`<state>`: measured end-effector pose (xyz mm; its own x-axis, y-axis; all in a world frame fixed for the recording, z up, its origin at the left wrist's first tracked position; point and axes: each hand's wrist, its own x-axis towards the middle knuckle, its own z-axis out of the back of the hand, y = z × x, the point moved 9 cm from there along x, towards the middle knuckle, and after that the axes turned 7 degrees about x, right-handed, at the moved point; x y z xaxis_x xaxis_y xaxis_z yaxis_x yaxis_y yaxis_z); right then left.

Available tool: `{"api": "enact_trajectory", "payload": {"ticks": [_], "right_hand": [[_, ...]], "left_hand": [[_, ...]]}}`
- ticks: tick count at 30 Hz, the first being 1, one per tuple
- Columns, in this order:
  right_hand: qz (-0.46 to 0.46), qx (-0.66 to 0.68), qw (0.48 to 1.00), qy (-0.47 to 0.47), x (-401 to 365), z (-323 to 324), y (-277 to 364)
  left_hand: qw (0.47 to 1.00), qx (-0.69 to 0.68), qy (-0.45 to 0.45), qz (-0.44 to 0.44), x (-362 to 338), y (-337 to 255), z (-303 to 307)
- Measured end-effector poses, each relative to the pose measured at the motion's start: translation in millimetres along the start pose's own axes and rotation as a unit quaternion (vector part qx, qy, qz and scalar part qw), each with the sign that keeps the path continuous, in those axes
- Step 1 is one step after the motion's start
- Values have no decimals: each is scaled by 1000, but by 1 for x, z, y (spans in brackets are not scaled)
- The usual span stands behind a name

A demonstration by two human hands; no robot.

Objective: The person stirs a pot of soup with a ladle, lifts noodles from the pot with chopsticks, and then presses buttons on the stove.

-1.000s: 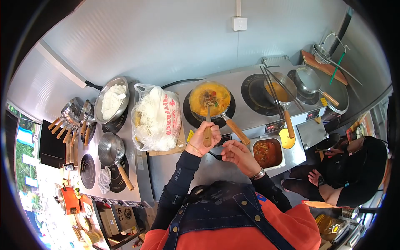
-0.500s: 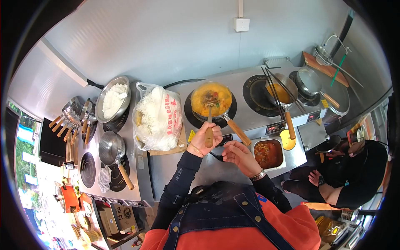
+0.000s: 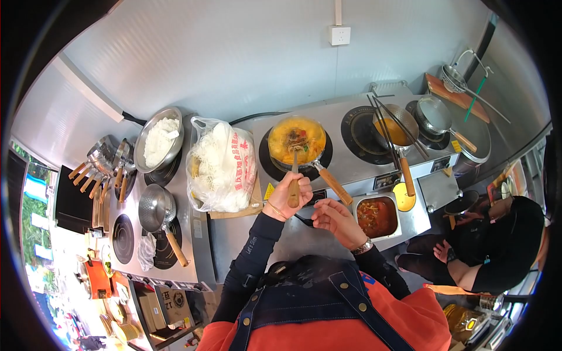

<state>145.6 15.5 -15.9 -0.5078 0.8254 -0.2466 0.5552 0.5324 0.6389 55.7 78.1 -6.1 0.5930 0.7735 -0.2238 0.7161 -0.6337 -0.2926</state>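
Observation:
My left hand (image 3: 293, 192) is closed on the wooden handle of a ladle (image 3: 293, 193), whose far end is in a pan of yellow-orange food (image 3: 297, 131) on a round hob. Darker bits and red pieces lie near the ladle's end. To the right, my right hand (image 3: 336, 219) holds nothing, its fingers loosely curled and apart, below the pan's wooden handle (image 3: 335, 187) without gripping it. Just right of that hand is a square steel container of red sauce (image 3: 374, 217).
A plastic bag of white noodles (image 3: 228, 167) and a bowl of white food (image 3: 161, 140) stand left. Long chopsticks rest across a pot of orange liquid (image 3: 395, 130). An empty pan (image 3: 155, 210) sits at left. Another person (image 3: 503, 245) is at right.
The other person at right has shifted slightly. My hands and the ladle stay in almost the same place.

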Motion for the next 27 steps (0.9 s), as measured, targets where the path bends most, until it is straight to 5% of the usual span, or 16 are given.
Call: {"api": "enact_trajectory", "payload": {"ticks": [27], "right_hand": [[3,-7,1000,-2,-2,0,5]], "left_hand": [[1000,-10,2,-2,0,2,-1]]}}
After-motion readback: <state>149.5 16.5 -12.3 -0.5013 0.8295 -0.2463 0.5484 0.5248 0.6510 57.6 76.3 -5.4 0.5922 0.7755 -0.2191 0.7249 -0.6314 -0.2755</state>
